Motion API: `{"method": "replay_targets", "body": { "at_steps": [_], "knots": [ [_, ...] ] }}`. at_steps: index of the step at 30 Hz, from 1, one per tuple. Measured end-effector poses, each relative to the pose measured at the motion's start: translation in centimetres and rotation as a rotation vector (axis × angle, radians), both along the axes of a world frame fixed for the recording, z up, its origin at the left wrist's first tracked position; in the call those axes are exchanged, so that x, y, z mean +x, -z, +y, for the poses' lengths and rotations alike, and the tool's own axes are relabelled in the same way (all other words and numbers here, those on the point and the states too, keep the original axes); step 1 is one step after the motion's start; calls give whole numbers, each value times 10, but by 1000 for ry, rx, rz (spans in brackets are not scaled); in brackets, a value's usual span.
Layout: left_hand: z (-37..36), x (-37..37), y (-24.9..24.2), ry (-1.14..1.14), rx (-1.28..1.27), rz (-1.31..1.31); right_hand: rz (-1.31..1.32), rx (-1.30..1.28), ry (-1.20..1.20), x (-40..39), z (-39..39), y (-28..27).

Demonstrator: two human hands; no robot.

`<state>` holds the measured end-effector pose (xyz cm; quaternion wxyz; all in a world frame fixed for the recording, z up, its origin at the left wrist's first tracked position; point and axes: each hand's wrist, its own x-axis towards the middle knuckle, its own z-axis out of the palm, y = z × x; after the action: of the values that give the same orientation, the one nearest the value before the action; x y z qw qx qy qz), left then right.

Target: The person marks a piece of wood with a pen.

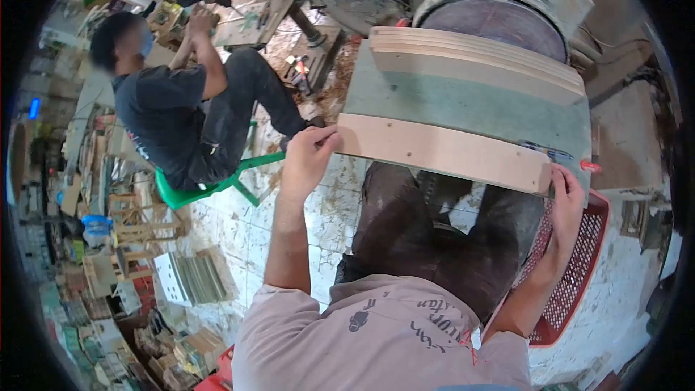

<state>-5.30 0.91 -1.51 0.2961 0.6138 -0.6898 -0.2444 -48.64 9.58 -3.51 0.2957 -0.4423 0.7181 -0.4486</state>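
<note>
A long pale wooden board (443, 150) with several small dark holes lies along the near edge of the green worktable (463, 99). My left hand (308, 158) pinches its left end between thumb and fingers. At the right end, the fingers of my right hand (568, 192) are closed around the board's corner. Farther back on the same table, several similar boards (474, 65) stand stacked together in front of a large round sanding disc (496, 22). A pen-like blue and dark item (546, 150) rests just behind the held board, near its right end.
A red plastic crate (579, 275) stands on the floor by my right arm. To the left, another person (166, 101) sits on a green plastic stool (206, 192), working at a bench. A stack of panels (192, 279) lies on the floor at lower left, near cluttered wood pieces.
</note>
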Motion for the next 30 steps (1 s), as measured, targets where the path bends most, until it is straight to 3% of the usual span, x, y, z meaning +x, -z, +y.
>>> {"method": "replay_targets", "body": {
  "at_steps": [4, 5, 6, 8, 12, 21, 28, 30],
  "knots": [
    [1, 6, -10, 27, 159, -27, -1, 26, -116, 2, 2, -13],
    [2, 3, -15, 113, 29, -133, 241, 90, -107, 7, 7, -26],
    [2, -2, -21, 205, -100, -231, 252, 99, -92, 12, 8, -32],
    [-1, -8, -29, 355, 1, -321, 453, -78, -417, 12, 8, -45],
    [-17, -11, -32, 506, 147, -313, 525, 63, -515, 0, 0, -45],
    [-24, -24, -43, 516, 114, -343, 486, 34, -662, -16, -14, -53],
    [-20, -20, -33, 521, -4, -338, 453, 58, -586, -20, -5, -49],
    [-14, -18, -34, 274, 105, -227, 337, 137, -503, -20, 0, -53]
  ]
}}
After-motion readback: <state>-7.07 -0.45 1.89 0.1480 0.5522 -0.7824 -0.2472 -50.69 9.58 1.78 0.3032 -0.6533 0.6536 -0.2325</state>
